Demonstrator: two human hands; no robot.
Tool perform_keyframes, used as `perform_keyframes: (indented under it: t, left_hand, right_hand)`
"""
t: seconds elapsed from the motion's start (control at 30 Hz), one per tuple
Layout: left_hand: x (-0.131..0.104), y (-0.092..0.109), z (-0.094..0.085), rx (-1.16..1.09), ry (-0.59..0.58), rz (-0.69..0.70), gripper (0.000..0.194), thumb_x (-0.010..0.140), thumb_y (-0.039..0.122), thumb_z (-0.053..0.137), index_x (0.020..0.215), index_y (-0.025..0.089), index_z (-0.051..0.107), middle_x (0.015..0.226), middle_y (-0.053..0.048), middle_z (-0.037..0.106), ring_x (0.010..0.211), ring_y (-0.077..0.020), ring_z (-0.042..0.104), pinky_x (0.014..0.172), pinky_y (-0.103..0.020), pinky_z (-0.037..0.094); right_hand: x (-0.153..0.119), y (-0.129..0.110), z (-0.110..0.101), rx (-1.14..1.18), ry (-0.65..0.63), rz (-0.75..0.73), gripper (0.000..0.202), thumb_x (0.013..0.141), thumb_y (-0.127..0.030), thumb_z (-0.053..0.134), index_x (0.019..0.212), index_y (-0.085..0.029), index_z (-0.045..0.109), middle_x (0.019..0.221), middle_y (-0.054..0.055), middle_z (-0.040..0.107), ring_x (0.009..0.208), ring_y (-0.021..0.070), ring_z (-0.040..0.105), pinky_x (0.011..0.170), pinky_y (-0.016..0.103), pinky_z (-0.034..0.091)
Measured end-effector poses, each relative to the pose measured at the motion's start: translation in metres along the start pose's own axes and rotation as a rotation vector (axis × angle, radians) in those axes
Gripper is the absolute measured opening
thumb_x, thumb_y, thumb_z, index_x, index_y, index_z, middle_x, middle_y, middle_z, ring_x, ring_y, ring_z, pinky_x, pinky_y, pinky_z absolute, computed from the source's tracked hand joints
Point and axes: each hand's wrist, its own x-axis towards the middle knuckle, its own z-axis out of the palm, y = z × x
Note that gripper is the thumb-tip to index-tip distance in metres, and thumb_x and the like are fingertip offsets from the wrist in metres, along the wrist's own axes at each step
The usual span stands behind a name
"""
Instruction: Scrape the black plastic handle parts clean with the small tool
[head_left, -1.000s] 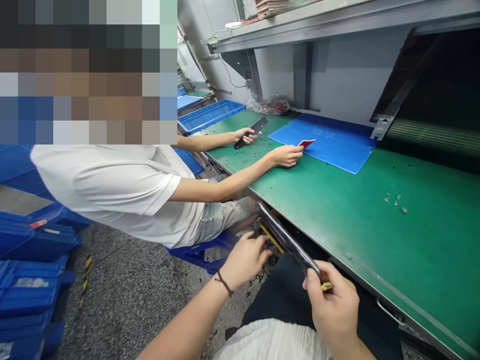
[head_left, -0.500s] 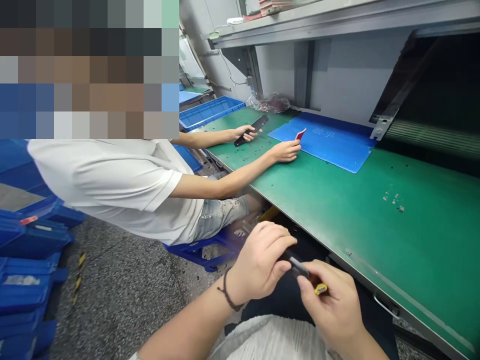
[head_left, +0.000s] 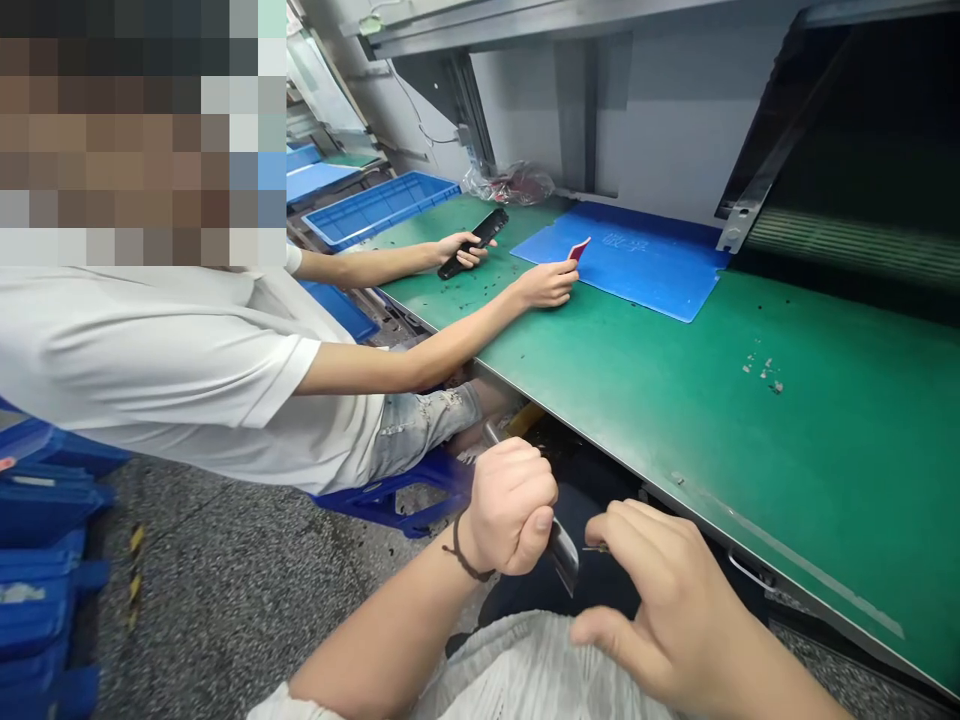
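My left hand [head_left: 514, 508] is a fist around a long dark object [head_left: 564, 560], whose shiny, pointed end sticks out below the thumb. Just to the right is my right hand [head_left: 652, 590], its fingers curled and its thumb held apart from them. A small thin tip [head_left: 596, 547] shows under the index finger; the rest of that item is hidden in the hand. A gap separates the two hands, which are over my lap in front of the green table [head_left: 840, 440].
At the left a person in a white shirt [head_left: 172, 370] holds a black object [head_left: 474, 245] and a small red piece [head_left: 578, 249] over the table. A blue sheet [head_left: 622, 262], a plastic bag [head_left: 517, 184] and a blue tray [head_left: 382, 208] are further back. Blue bins [head_left: 45, 570] stand at left.
My hands have moved apart, and my right thumb has opened away from its fingers. The yellow piece seen in my right hand is out of sight. The view has shifted slightly.
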Motion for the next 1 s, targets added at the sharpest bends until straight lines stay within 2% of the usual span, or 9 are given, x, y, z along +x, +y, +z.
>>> perform_keyframes:
  t: [0.1,0.23,0.43,0.6,0.83,1.0]
  left_hand:
    - [0.001,0.003,-0.002,0.024,-0.025,0.009,0.039,0.108,0.036,0.026,0.074,0.023,0.038,0.062,0.001,0.036,0.057,-0.0175,0.03,0.062,-0.037,0.026]
    - [0.001,0.005,-0.004,0.034,-0.029,-0.008,0.038,0.108,0.036,0.025,0.074,0.023,0.038,0.063,0.001,0.035,0.057,-0.0178,0.03,0.062,-0.036,0.025]
    - [-0.003,0.006,-0.001,0.014,0.01,-0.053,0.036,0.108,0.034,0.026,0.077,0.023,0.038,0.064,0.001,0.035,0.058,-0.0177,0.03,0.062,-0.036,0.023]
    - [-0.008,0.006,0.003,0.035,0.045,-0.112,0.03,0.106,0.029,0.029,0.078,0.023,0.04,0.065,0.001,0.038,0.058,-0.0173,0.032,0.063,-0.036,0.023]
    - [-0.011,0.016,0.01,0.018,0.074,-0.322,0.03,0.104,0.024,0.035,0.075,0.022,0.041,0.064,0.001,0.041,0.059,-0.0167,0.038,0.063,-0.035,0.026]
    - [-0.013,0.024,0.019,-0.089,-0.042,-0.552,0.042,0.109,0.032,0.03,0.069,0.021,0.038,0.061,0.001,0.041,0.056,-0.015,0.039,0.061,-0.034,0.027]
  right_hand:
    - [0.006,-0.005,0.005,0.018,-0.049,0.041,0.055,0.103,-0.074,0.044,0.088,-0.021,0.051,0.078,-0.001,0.056,0.068,0.015,0.046,0.062,0.031,0.028]
    - [0.011,-0.005,0.008,0.002,-0.085,0.037,0.056,0.105,-0.071,0.042,0.079,-0.022,0.043,0.07,-0.004,0.05,0.063,0.0129,0.038,0.061,0.031,0.021]
    - [0.011,-0.001,0.01,-0.159,0.038,-0.05,0.058,0.107,-0.069,0.04,0.074,-0.021,0.042,0.068,-0.003,0.046,0.063,0.0142,0.034,0.061,0.034,0.015]
    - [0.009,-0.003,0.013,-0.304,0.158,-0.139,0.054,0.111,-0.058,0.038,0.073,-0.021,0.047,0.07,0.001,0.047,0.066,0.0173,0.033,0.063,0.037,0.016]
    - [0.006,-0.004,0.021,-0.536,0.345,-0.186,0.05,0.112,-0.051,0.037,0.081,-0.019,0.06,0.067,0.003,0.047,0.069,0.02,0.034,0.064,0.039,0.017]
    - [0.002,0.006,0.022,-0.566,0.395,-0.267,0.045,0.108,-0.05,0.053,0.075,-0.02,0.056,0.063,0.001,0.042,0.067,0.0177,0.031,0.064,0.039,0.013]
